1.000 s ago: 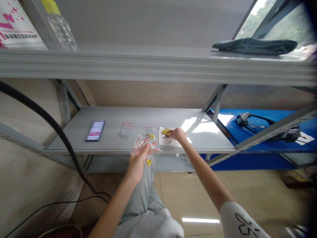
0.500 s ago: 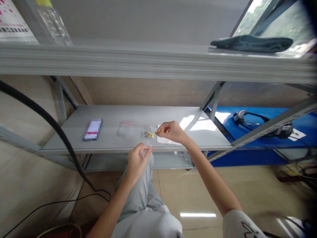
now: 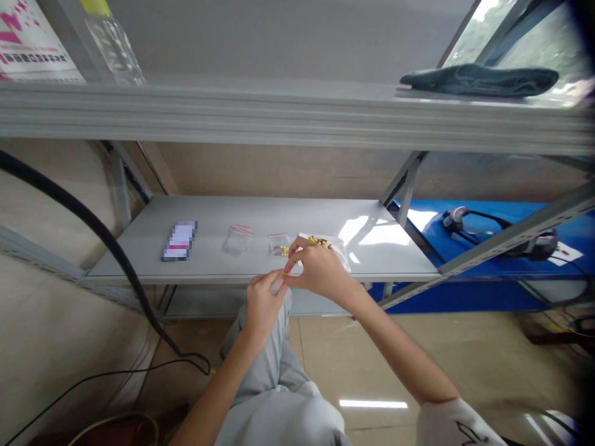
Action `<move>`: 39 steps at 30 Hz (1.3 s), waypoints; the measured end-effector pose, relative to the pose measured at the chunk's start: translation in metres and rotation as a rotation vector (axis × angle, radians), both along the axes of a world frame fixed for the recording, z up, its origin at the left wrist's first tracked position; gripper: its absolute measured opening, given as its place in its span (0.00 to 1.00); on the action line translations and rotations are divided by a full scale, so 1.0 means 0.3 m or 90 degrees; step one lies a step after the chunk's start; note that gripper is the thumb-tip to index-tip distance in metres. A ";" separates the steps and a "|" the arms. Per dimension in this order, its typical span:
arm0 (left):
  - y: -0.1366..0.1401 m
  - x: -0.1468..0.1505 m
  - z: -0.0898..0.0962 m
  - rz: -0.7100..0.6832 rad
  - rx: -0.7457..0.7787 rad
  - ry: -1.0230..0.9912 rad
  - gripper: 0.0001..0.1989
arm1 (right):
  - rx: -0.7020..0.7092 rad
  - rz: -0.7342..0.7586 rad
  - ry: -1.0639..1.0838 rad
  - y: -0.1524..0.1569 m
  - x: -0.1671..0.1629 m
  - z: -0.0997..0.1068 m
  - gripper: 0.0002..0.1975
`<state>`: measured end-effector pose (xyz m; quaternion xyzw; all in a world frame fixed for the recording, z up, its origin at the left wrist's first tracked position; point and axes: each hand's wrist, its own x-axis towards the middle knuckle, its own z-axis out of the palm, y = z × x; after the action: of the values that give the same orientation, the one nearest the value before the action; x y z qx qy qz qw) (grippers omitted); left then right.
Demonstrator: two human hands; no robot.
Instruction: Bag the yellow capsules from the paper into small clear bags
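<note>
My left hand (image 3: 264, 305) is closed on a small clear plastic bag (image 3: 277, 285), held just in front of the shelf's edge. Fingertips of my right hand (image 3: 320, 271) pinch a tiny yellow piece (image 3: 285, 274) at the bag's mouth; its exact kind is too small to make out. Behind the right hand, a heap of small yellow and dark pieces (image 3: 320, 241) lies on a white sheet (image 3: 343, 255), partly covered by the hand. A clear zip bag (image 3: 279, 240) with several yellow pieces inside lies beyond my fingers. To its left are more clear zip bags (image 3: 237, 241) with red-striped tops.
A phone (image 3: 180, 240) with a blurred screen lies at the left of the grey shelf (image 3: 209, 217). An upper shelf beam (image 3: 279, 114) crosses above, bearing a folded cloth (image 3: 478, 80) and a bottle (image 3: 114, 49). A black cable (image 3: 93, 226) curves down the left side.
My right hand has moved left and down from above the white sheet to the bag in my left hand, bringing a yellow piece. The heap on the sheet now shows more.
</note>
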<state>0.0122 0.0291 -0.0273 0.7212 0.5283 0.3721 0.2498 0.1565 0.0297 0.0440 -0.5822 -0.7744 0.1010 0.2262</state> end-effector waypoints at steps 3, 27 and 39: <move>0.007 0.004 0.001 -0.022 0.003 -0.047 0.14 | -0.007 0.005 -0.038 -0.002 -0.008 -0.002 0.02; 0.044 -0.003 0.077 -0.174 -0.461 -0.656 0.21 | -0.066 -0.311 0.075 0.165 0.395 -0.237 0.13; 0.051 0.007 0.063 -0.157 -0.484 -0.706 0.19 | -0.183 -0.403 -0.026 0.135 0.551 -0.450 0.13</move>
<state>0.0143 0.0443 -0.0083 0.3412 0.3301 0.4437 0.7601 0.3218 0.0702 -0.0912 -0.8213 -0.5378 0.1223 0.1461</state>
